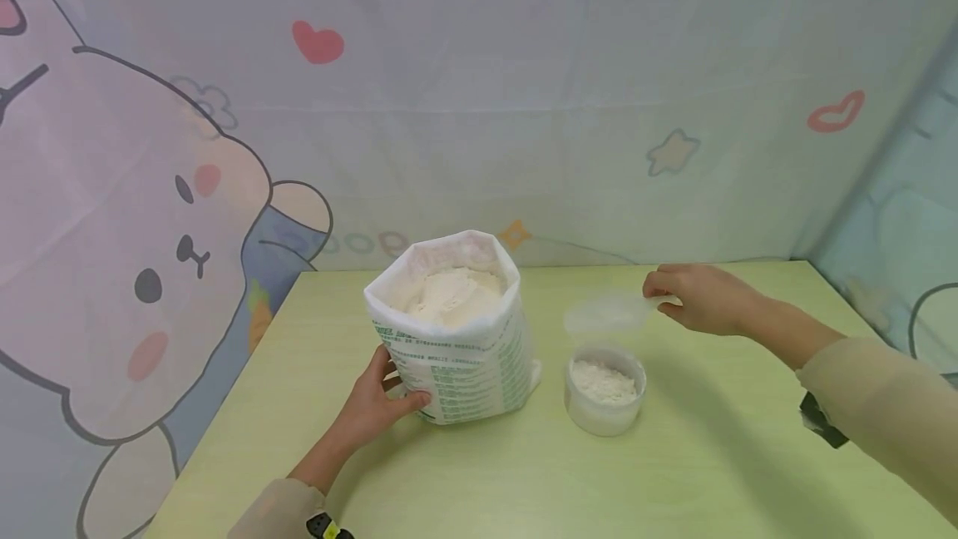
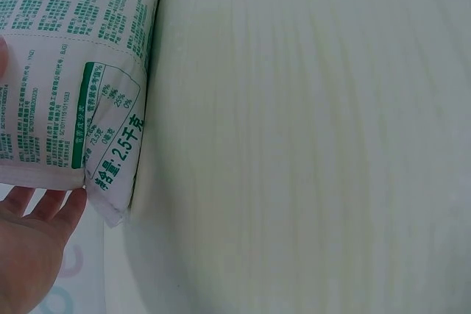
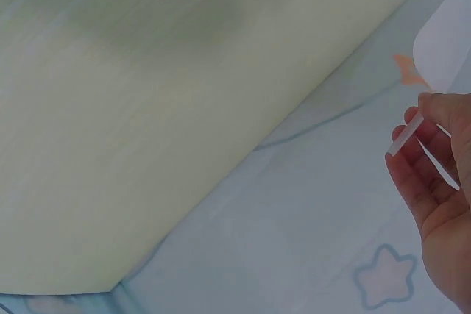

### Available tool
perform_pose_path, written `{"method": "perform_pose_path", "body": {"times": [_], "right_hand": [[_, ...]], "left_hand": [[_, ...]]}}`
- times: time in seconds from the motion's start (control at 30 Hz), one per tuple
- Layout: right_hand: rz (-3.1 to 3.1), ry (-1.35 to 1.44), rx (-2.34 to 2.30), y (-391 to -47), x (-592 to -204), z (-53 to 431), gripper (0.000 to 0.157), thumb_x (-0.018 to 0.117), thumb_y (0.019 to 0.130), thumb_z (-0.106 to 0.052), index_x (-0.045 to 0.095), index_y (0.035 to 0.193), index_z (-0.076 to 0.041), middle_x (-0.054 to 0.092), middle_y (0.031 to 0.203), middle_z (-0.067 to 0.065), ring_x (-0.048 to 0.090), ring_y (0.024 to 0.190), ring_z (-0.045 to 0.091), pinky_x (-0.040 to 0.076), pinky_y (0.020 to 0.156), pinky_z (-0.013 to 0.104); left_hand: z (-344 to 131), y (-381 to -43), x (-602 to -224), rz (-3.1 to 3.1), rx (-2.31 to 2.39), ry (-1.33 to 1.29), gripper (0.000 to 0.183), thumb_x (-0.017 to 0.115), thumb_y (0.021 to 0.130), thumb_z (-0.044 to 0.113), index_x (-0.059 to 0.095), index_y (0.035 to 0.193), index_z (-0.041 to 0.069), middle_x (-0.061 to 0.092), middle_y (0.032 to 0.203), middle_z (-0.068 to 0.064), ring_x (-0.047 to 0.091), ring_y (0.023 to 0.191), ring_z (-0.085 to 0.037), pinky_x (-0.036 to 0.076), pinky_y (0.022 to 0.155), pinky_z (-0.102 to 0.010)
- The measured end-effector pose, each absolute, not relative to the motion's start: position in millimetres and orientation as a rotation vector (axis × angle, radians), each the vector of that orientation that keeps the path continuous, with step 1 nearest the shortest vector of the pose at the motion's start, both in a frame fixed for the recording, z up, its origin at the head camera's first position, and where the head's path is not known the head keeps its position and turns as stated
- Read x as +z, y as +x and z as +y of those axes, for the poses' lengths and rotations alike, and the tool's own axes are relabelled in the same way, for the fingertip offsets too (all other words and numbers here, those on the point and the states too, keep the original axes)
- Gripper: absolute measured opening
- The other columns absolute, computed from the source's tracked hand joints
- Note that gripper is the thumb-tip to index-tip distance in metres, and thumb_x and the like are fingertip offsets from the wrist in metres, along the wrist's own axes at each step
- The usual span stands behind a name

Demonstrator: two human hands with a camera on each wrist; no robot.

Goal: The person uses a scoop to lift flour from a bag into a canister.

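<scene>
An open white bag of flour (image 1: 479,381) with green print stands upright left of the table's middle, full of cream-white powder. My left hand (image 1: 377,402) grips its lower left side, thumb on the front; in the left wrist view, the fingers of that hand (image 2: 33,255) touch the bag's edge (image 2: 44,123). To the right of the bag is a round translucent tub (image 1: 602,418) partly filled with white powder. Above and behind the tub, my right hand (image 1: 707,298) pinches the handle of a translucent plastic scoop (image 1: 606,314), also seen in the right wrist view as a rounded white shape (image 3: 445,38).
The light green-yellow table (image 1: 524,481) ends at a printed fabric backdrop (image 1: 524,106) close behind the bag. Another fabric panel (image 1: 913,231) stands along the right side. The tub is a short gap from the bag.
</scene>
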State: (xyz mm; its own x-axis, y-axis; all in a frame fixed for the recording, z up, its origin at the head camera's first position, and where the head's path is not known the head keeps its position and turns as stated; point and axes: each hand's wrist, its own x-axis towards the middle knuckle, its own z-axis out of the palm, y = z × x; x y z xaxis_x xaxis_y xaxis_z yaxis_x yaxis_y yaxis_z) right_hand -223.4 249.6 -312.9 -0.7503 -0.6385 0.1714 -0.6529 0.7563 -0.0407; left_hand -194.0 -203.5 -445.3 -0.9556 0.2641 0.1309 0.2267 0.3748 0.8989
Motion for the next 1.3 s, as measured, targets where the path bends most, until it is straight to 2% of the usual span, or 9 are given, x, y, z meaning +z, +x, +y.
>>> {"method": "perform_pose_path", "body": {"times": [0.27,0.5,0.87,1.1,1.3], "right_hand": [[-2.746,1.02,0.203,-235.6,-301.0,243.5,0.019,0.069,0.078,-0.002,0.062,0.093,-0.009,0.061,0.088,0.0,0.061,0.079,0.018,0.053,0.065,0.034],[-2.688,1.021,0.192,-246.6,-271.4,229.9,0.018,0.068,0.079,-0.002,0.063,0.096,-0.007,0.062,0.089,0.002,0.061,0.078,0.02,0.053,0.067,0.037],[-2.63,0.976,0.153,-254.3,-226.0,199.4,0.017,0.065,0.081,0.0,0.062,0.097,-0.006,0.062,0.091,0.006,0.061,0.076,0.022,0.052,0.065,0.037],[-2.642,0.998,0.092,-256.0,-207.5,178.1,0.016,0.063,0.083,-0.002,0.062,0.098,-0.006,0.061,0.094,0.007,0.06,0.08,0.023,0.052,0.067,0.037],[-2.652,1.017,0.064,-254.7,-192.5,160.0,0.016,0.062,0.084,-0.004,0.062,0.099,-0.007,0.061,0.098,0.007,0.06,0.086,0.025,0.052,0.072,0.039]], "left_hand": [[-203.6,-192.9,-444.5,2.569,1.679,0.457,0.077,0.079,0.072,0.028,0.031,0.133,0.025,0.043,0.131,0.002,0.04,0.125,-0.026,0.039,0.103,-0.047],[-204.1,-192.8,-444.1,2.567,1.69,0.466,0.076,0.079,0.073,0.028,0.032,0.132,0.026,0.042,0.131,0.003,0.04,0.126,-0.028,0.039,0.103,-0.048],[-203.8,-190.8,-443.0,2.565,1.685,0.48,0.074,0.077,0.075,0.022,0.031,0.133,0.022,0.042,0.132,-0.001,0.039,0.126,-0.03,0.038,0.104,-0.049],[-196.6,-176.5,-417.9,2.543,1.683,0.486,0.073,0.076,0.076,0.016,0.031,0.133,0.012,0.043,0.131,-0.008,0.04,0.125,-0.033,0.038,0.103,-0.05],[-196.2,-176.4,-418.1,2.535,1.68,0.466,0.074,0.077,0.076,0.015,0.031,0.134,0.015,0.042,0.133,-0.007,0.038,0.127,-0.033,0.037,0.104,-0.05]]}}
